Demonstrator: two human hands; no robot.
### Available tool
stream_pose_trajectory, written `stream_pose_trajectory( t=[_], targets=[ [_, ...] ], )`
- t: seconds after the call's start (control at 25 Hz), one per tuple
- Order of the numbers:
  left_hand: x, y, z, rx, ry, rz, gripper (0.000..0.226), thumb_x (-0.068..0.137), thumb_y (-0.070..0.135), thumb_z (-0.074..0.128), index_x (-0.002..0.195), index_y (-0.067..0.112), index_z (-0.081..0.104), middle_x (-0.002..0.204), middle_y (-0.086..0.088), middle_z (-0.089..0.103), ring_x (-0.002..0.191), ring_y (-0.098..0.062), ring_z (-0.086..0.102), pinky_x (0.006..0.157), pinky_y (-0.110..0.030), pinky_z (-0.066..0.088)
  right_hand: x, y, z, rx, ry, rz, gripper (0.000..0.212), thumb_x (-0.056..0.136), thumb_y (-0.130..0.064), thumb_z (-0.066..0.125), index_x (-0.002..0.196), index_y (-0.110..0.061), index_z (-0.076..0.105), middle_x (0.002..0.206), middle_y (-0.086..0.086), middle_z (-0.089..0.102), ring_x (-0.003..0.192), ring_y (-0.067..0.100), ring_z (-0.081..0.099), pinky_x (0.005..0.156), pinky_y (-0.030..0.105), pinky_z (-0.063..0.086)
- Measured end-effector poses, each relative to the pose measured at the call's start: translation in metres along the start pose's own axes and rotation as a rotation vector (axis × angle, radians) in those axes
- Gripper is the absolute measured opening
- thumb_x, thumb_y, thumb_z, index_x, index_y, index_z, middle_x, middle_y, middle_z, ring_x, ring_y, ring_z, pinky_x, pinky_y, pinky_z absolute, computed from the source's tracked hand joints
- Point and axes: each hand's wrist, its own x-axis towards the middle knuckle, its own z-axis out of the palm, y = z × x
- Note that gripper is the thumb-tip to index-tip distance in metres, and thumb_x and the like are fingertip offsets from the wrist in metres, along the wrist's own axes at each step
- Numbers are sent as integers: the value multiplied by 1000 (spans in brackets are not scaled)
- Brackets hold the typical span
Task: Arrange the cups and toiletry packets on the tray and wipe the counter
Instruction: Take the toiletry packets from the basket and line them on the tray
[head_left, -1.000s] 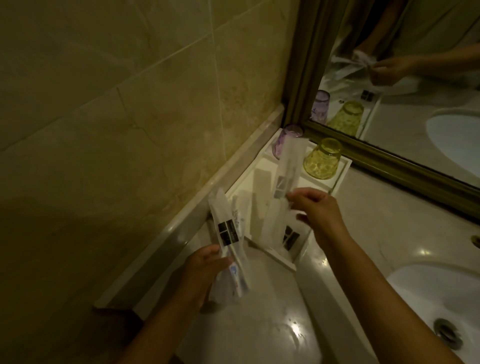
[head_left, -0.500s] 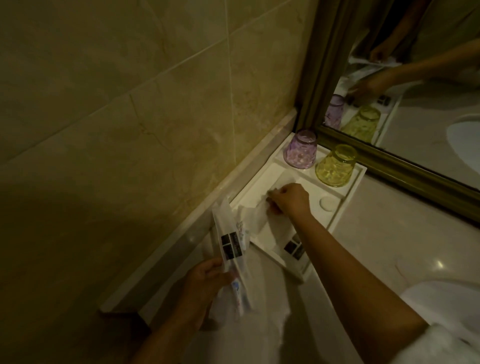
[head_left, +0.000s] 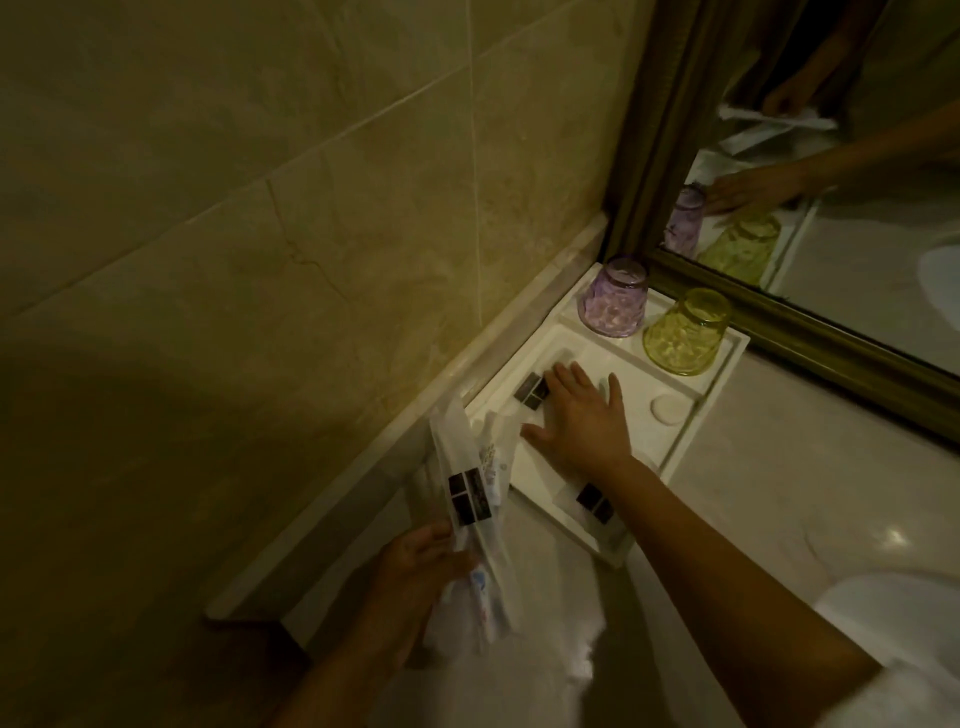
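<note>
A white tray (head_left: 691, 421) sits on the counter in the corner by the wall and mirror. At its far end stand a purple cup (head_left: 614, 299) and a yellow cup (head_left: 685, 332), both upside down. My right hand (head_left: 582, 415) lies flat with fingers spread on a white toiletry packet (head_left: 532, 391) in the tray. Another packet (head_left: 595, 501) rests at the tray's near end. My left hand (head_left: 415, 566) grips a bunch of white packets (head_left: 470, 499) upright, just left of the tray's near corner.
A tiled wall (head_left: 311, 208) runs along the left with a low ledge (head_left: 363, 473). A framed mirror (head_left: 831, 208) stands behind the tray. The white sink basin (head_left: 904, 623) is at the right. A small round white soap (head_left: 667, 408) lies in the tray.
My right hand carried a long packet down into the tray, then flattened and spread over it. My left hand kept its bunch of packets in place.
</note>
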Motion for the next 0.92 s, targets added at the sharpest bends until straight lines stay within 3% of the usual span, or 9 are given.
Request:
stream_pose_trajectory(
  t=[0.08,0.2,0.36,0.44,0.52,0.64,0.72,0.8,0.92],
  targets=[
    [-2,0,-1,-25,11,-3,27,74,10,73,94,24,61,91,2,68,85,-22,65,67,-38,53,9,-5,3,-6,30,-29,82,78,-64,46,142,-18,25,154,5,24,143,21,14,113,55,-1],
    [-5,0,-2,-66,5,-1,28,75,10,72,82,31,54,81,11,62,77,-16,60,60,-33,49,15,-10,4,-13,57,-25,84,77,-70,43,141,-18,29,153,5,27,143,23,15,111,58,-3],
    [-5,-4,-3,-69,31,-13,42,73,9,73,110,20,56,82,11,62,81,-14,60,71,-36,50,9,-15,-6,26,36,20,77,80,-66,44,141,-20,29,154,5,24,144,22,10,111,58,-5],
    [-4,-4,-1,-68,41,-23,52,71,13,76,118,17,54,88,9,65,85,-17,63,77,-38,52,-1,-21,-25,171,149,99,60,85,-52,50,135,-20,41,148,8,36,140,25,23,112,53,9],
    [-3,-1,2,-54,21,-21,56,65,22,80,117,22,58,100,2,71,94,-25,65,86,-49,52,-24,-31,-43,453,298,131,33,84,-41,58,110,-20,60,118,7,60,113,24,52,94,43,38],
    [-3,3,12,-13,23,43,71,51,36,85,116,21,62,108,-2,71,99,-26,66,93,-50,50,-82,-59,-63,766,26,65,19,76,-47,64,77,-28,62,78,-11,62,68,3,57,59,19,43],
    [-4,5,20,75,35,89,72,44,49,79,110,25,64,107,0,71,99,-24,66,92,-49,51,-108,-72,-63,766,-110,58,22,72,-45,67,78,-24,65,71,-11,61,63,1,55,56,15,45],
    [-2,6,25,123,9,112,65,50,52,75,107,24,64,104,1,70,97,-23,65,90,-48,52,-112,-71,-64,790,-84,138,10,77,-27,69,76,-17,66,69,-6,60,63,5,54,63,22,47],
    [-1,8,28,83,-64,120,24,77,38,66,95,22,69,79,3,75,78,-19,71,69,-38,60,-101,-54,-68,1007,-134,340,16,79,-12,68,66,-20,64,62,-6,61,58,6,55,54,17,47]
  ],
)
